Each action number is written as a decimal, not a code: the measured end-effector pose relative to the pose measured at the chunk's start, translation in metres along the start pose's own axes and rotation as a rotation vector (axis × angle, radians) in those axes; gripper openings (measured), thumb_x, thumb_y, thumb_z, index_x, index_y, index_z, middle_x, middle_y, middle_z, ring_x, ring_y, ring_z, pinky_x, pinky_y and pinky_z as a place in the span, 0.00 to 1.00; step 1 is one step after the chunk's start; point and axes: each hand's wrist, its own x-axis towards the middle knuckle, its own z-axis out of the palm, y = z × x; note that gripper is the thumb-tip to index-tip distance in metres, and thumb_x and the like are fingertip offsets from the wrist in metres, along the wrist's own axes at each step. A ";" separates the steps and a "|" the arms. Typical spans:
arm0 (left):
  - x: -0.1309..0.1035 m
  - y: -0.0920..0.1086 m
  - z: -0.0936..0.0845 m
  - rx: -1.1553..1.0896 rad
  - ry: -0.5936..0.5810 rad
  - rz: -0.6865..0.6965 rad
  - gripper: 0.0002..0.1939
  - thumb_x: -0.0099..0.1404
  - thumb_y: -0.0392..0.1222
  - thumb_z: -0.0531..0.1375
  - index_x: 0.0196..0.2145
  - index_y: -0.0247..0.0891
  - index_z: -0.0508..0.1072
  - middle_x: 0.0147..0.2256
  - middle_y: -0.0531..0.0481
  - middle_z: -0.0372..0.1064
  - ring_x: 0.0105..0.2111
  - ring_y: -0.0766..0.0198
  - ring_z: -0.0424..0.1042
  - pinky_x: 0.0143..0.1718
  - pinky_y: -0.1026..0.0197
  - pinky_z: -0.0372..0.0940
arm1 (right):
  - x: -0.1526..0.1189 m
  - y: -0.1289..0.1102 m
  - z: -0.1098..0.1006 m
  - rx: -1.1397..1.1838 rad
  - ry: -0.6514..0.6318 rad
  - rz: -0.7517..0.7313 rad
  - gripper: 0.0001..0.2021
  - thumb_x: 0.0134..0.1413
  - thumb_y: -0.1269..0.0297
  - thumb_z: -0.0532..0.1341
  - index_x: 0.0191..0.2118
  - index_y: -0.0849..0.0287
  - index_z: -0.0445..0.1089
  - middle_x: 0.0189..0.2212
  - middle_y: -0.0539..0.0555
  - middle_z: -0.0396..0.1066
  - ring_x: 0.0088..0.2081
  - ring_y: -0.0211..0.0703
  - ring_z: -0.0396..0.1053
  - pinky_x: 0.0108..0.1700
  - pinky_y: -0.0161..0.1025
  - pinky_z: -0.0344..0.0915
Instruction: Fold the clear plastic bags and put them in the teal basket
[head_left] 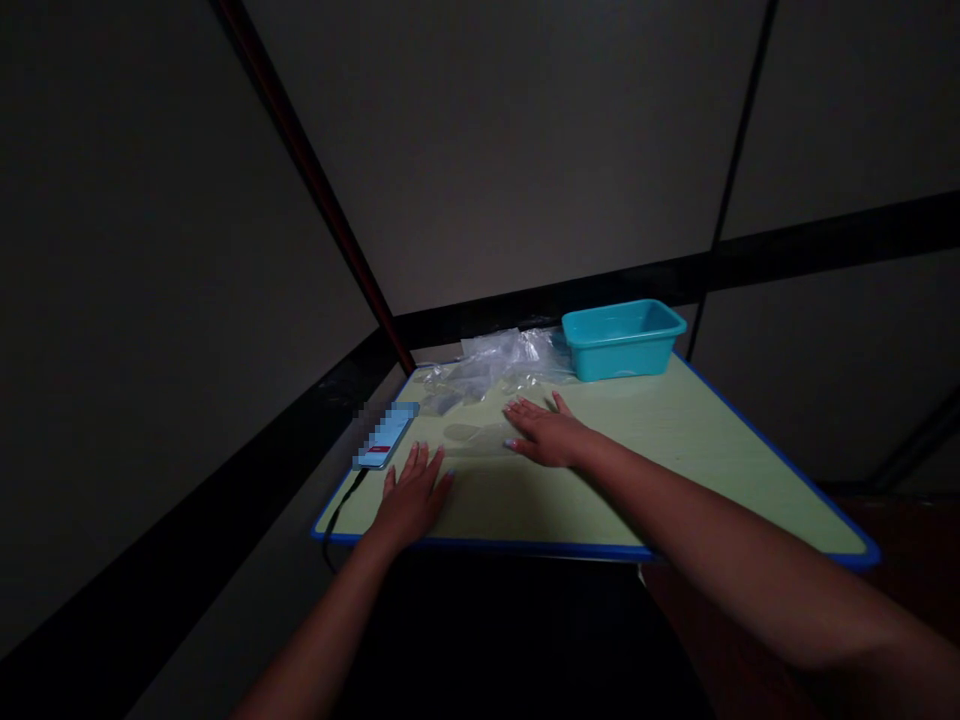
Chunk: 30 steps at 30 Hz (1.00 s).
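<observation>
A flat, see-through plastic piece with a rounded greyish shape [480, 437] lies on the table between my hands; I cannot make out its exact kind. My right hand [551, 432] is over its right end, fingers stretched out and nothing gripped. Palm down near the front left edge, my left hand [414, 492] has its fingers spread and holds nothing. Just beyond both hands is a loose heap of crumpled clear plastic [495, 368], seemingly bags or film.
A turquoise plastic basin [624, 350] stands at the back right of the pale green, blue-edged table [720, 470]. On the left edge lies a phone [386, 438] with a black cable [341, 508] hanging off the front. Grey walls [480, 150] rise behind and to the left.
</observation>
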 end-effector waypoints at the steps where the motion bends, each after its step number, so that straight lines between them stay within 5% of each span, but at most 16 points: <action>1: 0.000 0.000 0.001 0.006 0.018 -0.004 0.28 0.71 0.51 0.38 0.65 0.42 0.44 0.66 0.43 0.33 0.65 0.54 0.32 0.59 0.37 0.41 | 0.000 -0.002 0.000 0.000 0.002 -0.012 0.33 0.59 0.48 0.47 0.66 0.57 0.44 0.65 0.59 0.42 0.65 0.54 0.37 0.60 0.64 0.23; 11: 0.051 0.042 -0.015 -0.053 0.018 0.248 0.28 0.71 0.47 0.39 0.65 0.36 0.44 0.66 0.40 0.34 0.65 0.56 0.34 0.60 0.38 0.41 | 0.004 -0.013 0.010 0.003 -0.055 -0.067 0.32 0.61 0.49 0.45 0.66 0.59 0.44 0.65 0.59 0.43 0.65 0.49 0.39 0.61 0.62 0.24; 16: 0.074 0.057 -0.004 -0.085 0.004 0.424 0.27 0.71 0.45 0.36 0.65 0.37 0.43 0.65 0.41 0.37 0.65 0.58 0.38 0.59 0.39 0.43 | 0.000 -0.014 0.004 0.015 -0.132 -0.027 0.32 0.62 0.50 0.45 0.66 0.58 0.41 0.65 0.58 0.39 0.66 0.48 0.38 0.61 0.63 0.25; 23: 0.074 0.058 0.005 -0.047 0.015 0.420 0.26 0.71 0.45 0.38 0.64 0.35 0.47 0.65 0.41 0.40 0.65 0.57 0.41 0.60 0.41 0.45 | -0.001 -0.008 -0.010 0.029 -0.310 0.069 0.37 0.58 0.47 0.50 0.67 0.58 0.36 0.66 0.59 0.31 0.66 0.49 0.31 0.62 0.61 0.28; 30: 0.071 0.062 -0.003 -0.031 0.006 0.399 0.26 0.71 0.45 0.39 0.64 0.37 0.47 0.65 0.41 0.41 0.64 0.57 0.42 0.59 0.39 0.46 | -0.005 0.015 -0.035 -0.003 -0.331 0.140 0.36 0.54 0.48 0.56 0.64 0.60 0.49 0.65 0.62 0.43 0.64 0.56 0.44 0.61 0.57 0.44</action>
